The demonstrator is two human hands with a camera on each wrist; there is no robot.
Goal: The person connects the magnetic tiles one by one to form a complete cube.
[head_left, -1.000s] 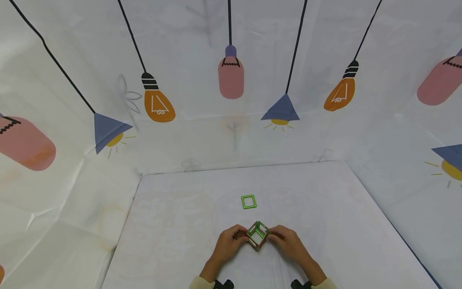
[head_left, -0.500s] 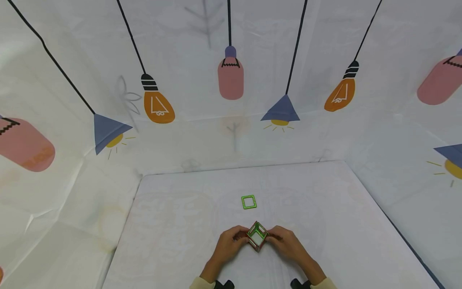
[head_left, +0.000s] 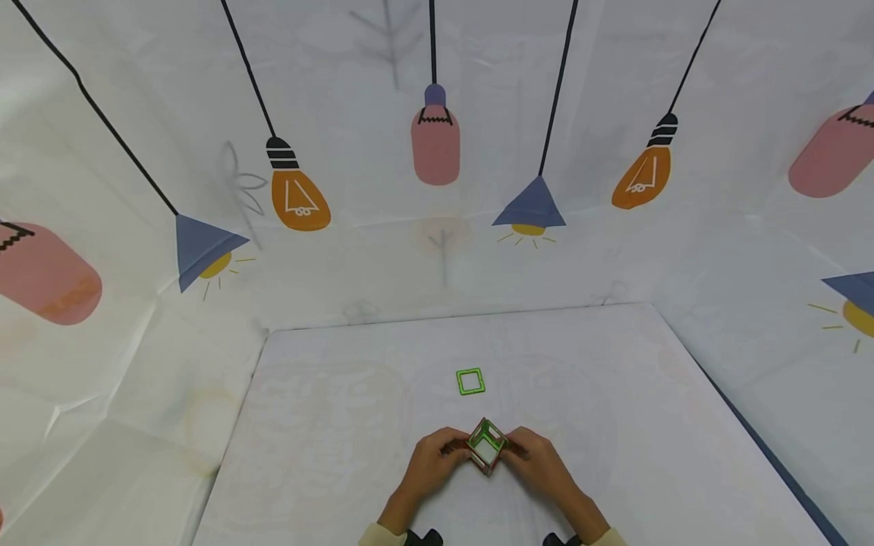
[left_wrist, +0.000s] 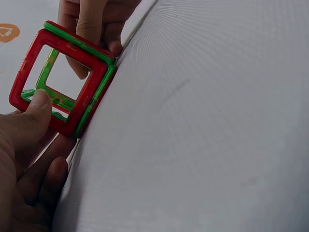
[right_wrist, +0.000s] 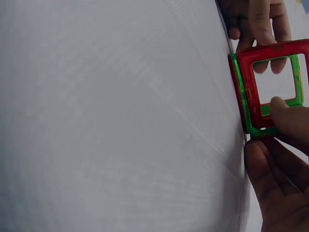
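Between my two hands is a cube of red and green square magnetic tiles [left_wrist: 91, 87], its open frames joined at the edges. In the head view it sits cornerwise to me, low over or on the white table. My left hand [head_left: 432, 459] grips its left side, thumb over a red tile's bar and fingers beneath. On the opposite side my right hand [head_left: 538, 461] pinches the cube, its thumb [right_wrist: 289, 118] on a red tile [right_wrist: 248, 89]. Farther off, a single green square tile [head_left: 460, 383] lies flat on the table.
The white table [head_left: 328, 425] reaches to a back wall sheet [head_left: 382, 265] printed with hanging lamps. Side sheets rise at left and right. Dark straps [head_left: 425, 538] sit on the wrists at the bottom edge.
The cube has turned slightly between my hands and shifted a touch left at its right corner. My right hand has moved slightly inward. The loose green tile stays put.
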